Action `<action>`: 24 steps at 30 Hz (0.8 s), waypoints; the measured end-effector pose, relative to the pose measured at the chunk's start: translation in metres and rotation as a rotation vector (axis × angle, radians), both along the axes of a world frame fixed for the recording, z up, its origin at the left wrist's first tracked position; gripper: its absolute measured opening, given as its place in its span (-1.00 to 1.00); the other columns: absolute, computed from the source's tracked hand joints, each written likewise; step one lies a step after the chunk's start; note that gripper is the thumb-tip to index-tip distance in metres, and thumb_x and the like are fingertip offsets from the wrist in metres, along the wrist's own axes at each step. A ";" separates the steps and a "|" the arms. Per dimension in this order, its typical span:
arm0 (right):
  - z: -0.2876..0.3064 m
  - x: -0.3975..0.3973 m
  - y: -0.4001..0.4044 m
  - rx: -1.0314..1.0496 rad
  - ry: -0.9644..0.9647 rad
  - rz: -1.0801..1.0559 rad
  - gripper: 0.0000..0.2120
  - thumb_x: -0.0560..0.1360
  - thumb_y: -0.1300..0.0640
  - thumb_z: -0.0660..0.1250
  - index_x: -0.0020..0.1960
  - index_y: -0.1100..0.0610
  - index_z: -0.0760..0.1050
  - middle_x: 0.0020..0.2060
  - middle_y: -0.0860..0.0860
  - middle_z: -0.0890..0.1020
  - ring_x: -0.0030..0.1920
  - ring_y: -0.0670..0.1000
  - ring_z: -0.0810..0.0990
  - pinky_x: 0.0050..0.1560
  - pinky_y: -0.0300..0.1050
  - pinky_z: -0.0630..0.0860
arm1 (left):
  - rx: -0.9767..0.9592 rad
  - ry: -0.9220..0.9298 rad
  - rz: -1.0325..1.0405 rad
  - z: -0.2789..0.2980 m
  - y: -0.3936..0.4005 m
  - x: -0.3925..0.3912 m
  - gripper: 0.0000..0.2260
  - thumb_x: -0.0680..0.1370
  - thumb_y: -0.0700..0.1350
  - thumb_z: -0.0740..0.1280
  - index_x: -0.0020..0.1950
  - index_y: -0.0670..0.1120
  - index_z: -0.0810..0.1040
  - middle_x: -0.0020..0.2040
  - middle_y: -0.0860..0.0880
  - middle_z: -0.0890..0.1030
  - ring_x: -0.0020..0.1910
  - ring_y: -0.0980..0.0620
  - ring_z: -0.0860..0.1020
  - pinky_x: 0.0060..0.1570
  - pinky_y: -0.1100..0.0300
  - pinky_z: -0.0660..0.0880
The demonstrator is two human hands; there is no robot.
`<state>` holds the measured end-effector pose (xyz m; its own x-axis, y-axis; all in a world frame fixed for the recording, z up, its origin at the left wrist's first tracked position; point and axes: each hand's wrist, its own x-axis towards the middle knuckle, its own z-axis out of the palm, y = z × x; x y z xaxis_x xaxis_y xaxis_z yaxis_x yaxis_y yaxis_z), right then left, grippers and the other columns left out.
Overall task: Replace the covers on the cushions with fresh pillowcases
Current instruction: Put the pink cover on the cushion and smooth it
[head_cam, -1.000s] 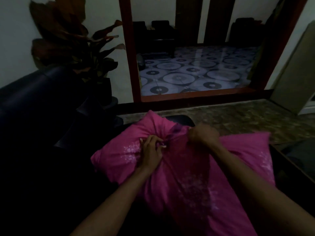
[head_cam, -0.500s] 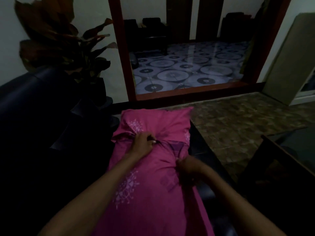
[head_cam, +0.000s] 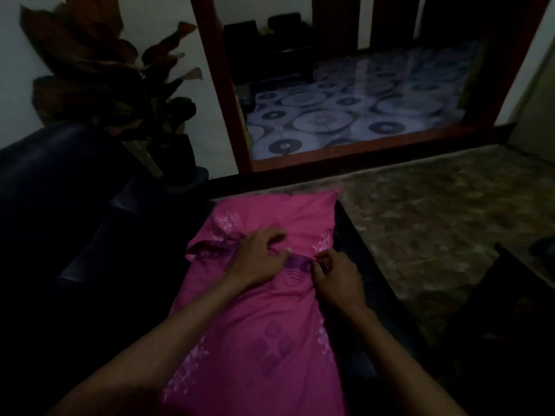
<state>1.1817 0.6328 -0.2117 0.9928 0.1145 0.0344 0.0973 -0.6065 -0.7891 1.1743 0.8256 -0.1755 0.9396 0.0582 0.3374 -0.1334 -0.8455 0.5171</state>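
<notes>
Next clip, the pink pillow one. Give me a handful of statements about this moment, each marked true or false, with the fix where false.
1. The pink pillowcase carries pale floral prints. True.
2. The right hand pinches the dark purple fold across the pillow. True.
3. The left hand hangs off the sofa, away from the pillow. False: it rests on the pillowcase, beside the fold.
4. The pillow lies on the patterned floor of the far room. False: it lies on the dark sofa close to the person.
5. A plant with large leaves stands behind the sofa on the left. True.
</notes>
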 end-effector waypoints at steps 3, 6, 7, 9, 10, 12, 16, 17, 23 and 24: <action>-0.021 0.018 -0.012 -0.026 -0.112 0.052 -0.90 0.53 0.04 0.38 -0.03 0.07 0.57 -0.06 0.09 0.59 -0.02 0.19 0.61 -0.10 -0.01 0.45 | 0.190 -0.048 0.061 -0.028 -0.024 0.011 -0.59 0.43 0.20 0.41 0.19 0.03 0.66 0.18 -0.01 0.60 0.18 -0.01 0.53 0.23 0.31 0.27; -0.047 0.039 -0.028 -0.011 -0.186 0.129 -0.90 0.55 0.10 0.35 -0.09 0.12 0.53 -0.09 0.13 0.59 -0.07 0.23 0.60 -0.16 0.04 0.46 | 0.290 -0.125 0.102 -0.057 -0.036 0.012 -0.60 0.46 0.18 0.36 0.19 0.00 0.66 0.18 -0.05 0.59 0.19 -0.06 0.51 0.28 0.18 0.31; -0.055 0.044 -0.033 0.013 -0.193 0.156 -0.91 0.55 0.11 0.34 -0.09 0.12 0.52 -0.08 0.12 0.59 -0.08 0.24 0.60 -0.18 0.04 0.47 | 0.298 -0.146 0.104 -0.064 -0.038 0.012 -0.62 0.46 0.14 0.37 0.19 -0.03 0.67 0.18 -0.06 0.59 0.19 -0.07 0.50 0.29 0.13 0.34; -0.068 0.052 -0.037 0.055 -0.191 0.210 -0.92 0.55 0.11 0.34 -0.10 0.10 0.51 -0.07 0.11 0.59 -0.10 0.24 0.60 -0.20 0.06 0.50 | 0.336 -0.218 0.099 -0.074 -0.041 0.016 -0.65 0.48 0.06 0.41 0.17 -0.10 0.67 0.17 -0.11 0.60 0.19 -0.10 0.52 0.30 0.10 0.37; -0.071 0.055 -0.037 0.073 -0.177 0.224 -0.91 0.55 0.10 0.34 -0.10 0.11 0.51 -0.07 0.10 0.59 -0.10 0.24 0.60 -0.21 0.07 0.50 | 0.362 -0.234 0.092 -0.077 -0.039 0.018 -0.66 0.49 0.03 0.42 0.18 -0.13 0.67 0.17 -0.14 0.60 0.19 -0.12 0.53 0.30 0.08 0.37; -0.072 0.059 -0.036 0.094 -0.138 0.264 -0.90 0.55 0.10 0.35 -0.09 0.12 0.51 -0.06 0.09 0.58 -0.10 0.23 0.58 -0.24 0.03 0.43 | 0.395 -0.197 0.101 -0.079 -0.036 0.017 -0.65 0.51 0.03 0.42 0.20 -0.15 0.66 0.19 -0.17 0.59 0.21 -0.13 0.53 0.32 0.05 0.38; -0.062 0.061 -0.038 0.078 -0.048 0.308 -0.93 0.53 0.13 0.37 -0.10 0.12 0.53 -0.09 0.10 0.61 -0.11 0.24 0.60 -0.22 0.04 0.46 | 0.408 -0.139 0.099 -0.076 -0.034 0.014 -0.64 0.53 0.03 0.39 0.21 -0.17 0.64 0.22 -0.16 0.59 0.26 -0.14 0.51 0.36 0.11 0.32; -0.058 0.061 -0.038 0.070 -0.025 0.330 -0.94 0.52 0.14 0.36 -0.11 0.12 0.52 -0.10 0.11 0.61 -0.11 0.24 0.61 -0.19 0.07 0.51 | 0.412 -0.132 0.102 -0.076 -0.034 0.013 -0.65 0.52 0.03 0.39 0.21 -0.16 0.65 0.23 -0.16 0.59 0.26 -0.15 0.52 0.37 0.12 0.31; -0.040 0.066 -0.032 -0.069 0.078 0.354 -0.94 0.52 0.14 0.34 -0.13 0.10 0.53 -0.08 0.17 0.67 -0.05 0.26 0.64 -0.14 0.04 0.51 | 0.299 -0.210 0.110 -0.080 -0.034 0.015 -0.72 0.47 -0.01 0.44 0.12 -0.12 0.66 0.17 -0.13 0.61 0.20 -0.18 0.56 0.23 -0.04 0.47; -0.041 0.066 -0.031 -0.074 0.062 0.343 -0.94 0.52 0.14 0.34 -0.13 0.09 0.54 -0.08 0.17 0.67 -0.05 0.26 0.64 -0.15 0.03 0.50 | 0.264 -0.239 0.121 -0.081 -0.033 0.017 -0.73 0.46 -0.02 0.46 0.10 -0.10 0.67 0.16 -0.11 0.61 0.18 -0.17 0.56 0.21 -0.03 0.48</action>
<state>1.2479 0.6020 -0.2527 0.8959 0.4419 -0.0458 0.2587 -0.6027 -0.7549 1.1910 0.7926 -0.2560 0.8240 0.0456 0.5647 -0.1151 -0.9625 0.2456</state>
